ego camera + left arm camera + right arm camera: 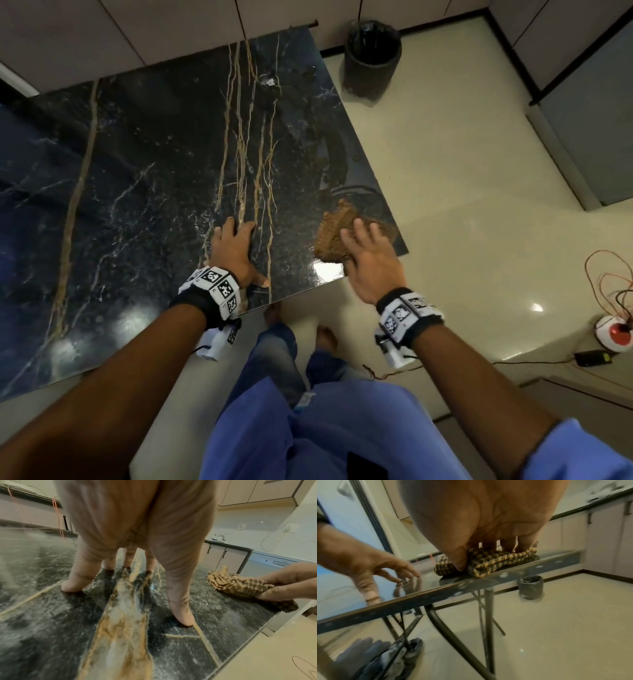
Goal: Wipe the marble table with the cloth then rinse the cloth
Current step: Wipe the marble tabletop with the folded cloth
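- The right hand is pressing the cloth flat onto the marble table, right at the near right corner; the fingers are lying spread over the bunched brown checked fabric, and in the right wrist view the thumb is tucking against its edge, so the grip is looking like a press more than a pinch.
- The left hand is bracing on the table beside it, fingers spread and fingertips touching the stone, holding nothing.
- Wiping is looking to be underway; damp streaks and small dark specks are showing further back on the right side of the table, so that area is likely still needing a pass.
- Risk: part of the cloth is hanging at the table edge, so a stroke outward could be sending it, and any crumbs, onto the floor.
- Risk: the folding legs are looking slim, so heavy leaning on the corner could be tipping or shifting the top.
- Risk: the glossy wet surface could be letting the bracing hand slide.
- The bin is standing on the floor past the far corner; rinsing is not yet begun.
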Demonstrator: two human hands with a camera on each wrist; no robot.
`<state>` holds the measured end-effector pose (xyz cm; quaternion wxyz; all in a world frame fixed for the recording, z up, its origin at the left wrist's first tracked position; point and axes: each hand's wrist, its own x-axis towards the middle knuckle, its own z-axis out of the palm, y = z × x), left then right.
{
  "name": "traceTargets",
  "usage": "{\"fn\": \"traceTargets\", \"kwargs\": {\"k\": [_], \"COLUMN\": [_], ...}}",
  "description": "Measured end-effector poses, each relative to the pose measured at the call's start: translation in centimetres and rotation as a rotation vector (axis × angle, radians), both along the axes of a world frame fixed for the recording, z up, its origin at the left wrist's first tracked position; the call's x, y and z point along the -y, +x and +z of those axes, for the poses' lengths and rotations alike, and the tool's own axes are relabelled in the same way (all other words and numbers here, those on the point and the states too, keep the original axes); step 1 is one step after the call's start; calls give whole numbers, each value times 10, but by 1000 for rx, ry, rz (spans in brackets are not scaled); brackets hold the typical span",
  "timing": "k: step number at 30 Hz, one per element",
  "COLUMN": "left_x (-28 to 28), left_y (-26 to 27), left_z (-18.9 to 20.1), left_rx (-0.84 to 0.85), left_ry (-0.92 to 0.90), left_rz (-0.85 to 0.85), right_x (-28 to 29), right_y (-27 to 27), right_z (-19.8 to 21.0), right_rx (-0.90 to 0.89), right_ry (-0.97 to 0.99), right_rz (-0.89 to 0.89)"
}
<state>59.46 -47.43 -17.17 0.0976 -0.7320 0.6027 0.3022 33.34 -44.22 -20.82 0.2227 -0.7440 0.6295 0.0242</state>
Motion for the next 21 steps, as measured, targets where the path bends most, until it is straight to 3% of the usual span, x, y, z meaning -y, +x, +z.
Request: {"fn": "traceTargets", "kwargs": {"k": [4,7,10,13,18,21], "left_x": [2,6,8,10,24,37], "left_y": [-1,-3,-3,4,19,26], "left_z": [2,6,9,7,12,16], "left_rx": [10,24,39,45,37,-16], "left_ry": [25,45,82,104,73,35], "left_rz": [-5,-21,-67,-104,-109,-100], "right_x": [49,87,93,71,71,89], "right_y": [-23,7,43,56,26,18], "right_z": [3,6,12,21,55,69], "right_rx": [-96,-131,-154,-50,83,293], "right_ry": [19,13,23,66,186,275], "right_rz": [-106,-153,-88,40,-73,-196]}}
